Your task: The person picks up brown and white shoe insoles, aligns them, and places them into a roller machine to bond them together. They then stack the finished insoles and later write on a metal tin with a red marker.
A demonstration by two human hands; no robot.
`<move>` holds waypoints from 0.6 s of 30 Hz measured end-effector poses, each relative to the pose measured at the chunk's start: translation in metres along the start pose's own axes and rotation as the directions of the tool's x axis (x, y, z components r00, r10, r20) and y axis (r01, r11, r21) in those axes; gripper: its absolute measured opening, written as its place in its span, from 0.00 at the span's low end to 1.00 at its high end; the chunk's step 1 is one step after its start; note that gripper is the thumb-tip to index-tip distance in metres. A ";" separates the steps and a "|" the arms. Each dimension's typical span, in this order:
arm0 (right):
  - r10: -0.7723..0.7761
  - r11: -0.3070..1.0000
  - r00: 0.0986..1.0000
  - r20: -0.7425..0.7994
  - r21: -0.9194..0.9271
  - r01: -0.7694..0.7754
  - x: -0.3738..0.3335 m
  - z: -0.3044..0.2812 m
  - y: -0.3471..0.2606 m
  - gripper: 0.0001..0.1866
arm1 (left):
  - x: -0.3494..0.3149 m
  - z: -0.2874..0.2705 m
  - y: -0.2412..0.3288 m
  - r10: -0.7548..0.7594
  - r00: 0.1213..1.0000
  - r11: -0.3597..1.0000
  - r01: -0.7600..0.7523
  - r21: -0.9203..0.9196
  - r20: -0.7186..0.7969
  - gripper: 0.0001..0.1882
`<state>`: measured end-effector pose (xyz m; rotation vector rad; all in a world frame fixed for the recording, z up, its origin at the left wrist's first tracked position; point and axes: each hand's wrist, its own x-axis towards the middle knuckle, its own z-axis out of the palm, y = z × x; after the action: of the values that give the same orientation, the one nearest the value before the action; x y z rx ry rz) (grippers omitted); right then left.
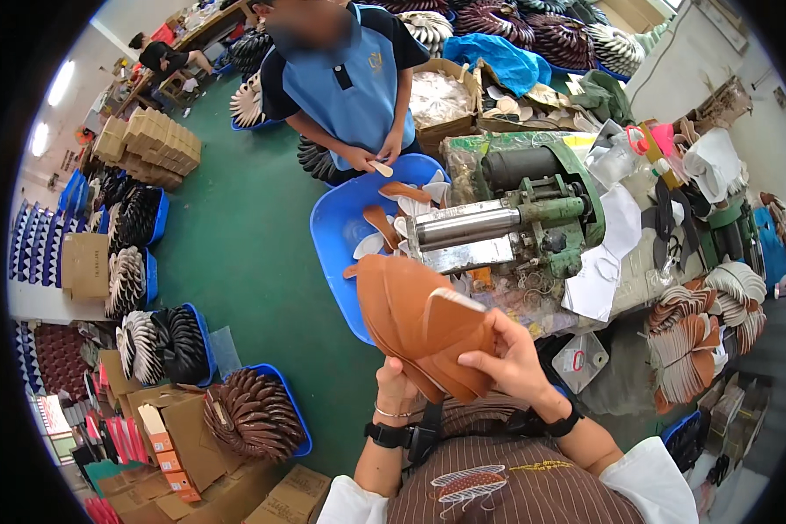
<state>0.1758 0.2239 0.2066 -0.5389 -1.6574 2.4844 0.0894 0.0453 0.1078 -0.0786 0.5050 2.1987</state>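
Note:
A small stack of tan-brown leather shoe pieces is held up in front of my chest, fanned slightly apart. My left hand grips its lower left edge, fingers mostly hidden behind the leather. On the right side, my right hand pinches the stack with the thumb on top, where a pale edge shows. Just beyond the stack sits a blue plastic tub with loose brown and white shoe pieces in it. A green roller machine with a shiny metal roller stands on the bench beside the tub.
Across the tub, a person in a blue shirt holds a small pale piece. White paper and a clear bottle lie on the cluttered bench. A tub of brown fanned pieces and cardboard boxes stand at lower left.

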 end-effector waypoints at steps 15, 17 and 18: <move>-0.066 0.965 0.962 -0.264 -0.261 -0.005 0.018 0.014 0.021 0.16 | 0.014 0.043 0.008 0.099 0.974 0.885 0.007 0.466 -0.202 0.34; -0.106 0.918 0.961 -0.256 -0.397 -0.005 0.015 0.020 0.021 0.15 | 0.013 0.036 0.008 0.089 0.975 0.911 0.003 0.413 -0.202 0.35; -0.125 0.887 0.960 -0.250 -0.462 -0.005 0.014 0.023 0.022 0.14 | 0.012 0.030 0.007 0.081 0.977 0.929 -0.002 0.370 -0.198 0.35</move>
<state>0.1573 0.1992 0.1909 -0.8184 -2.1024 1.8557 0.0797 0.0616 0.1353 -0.1001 1.0400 2.1094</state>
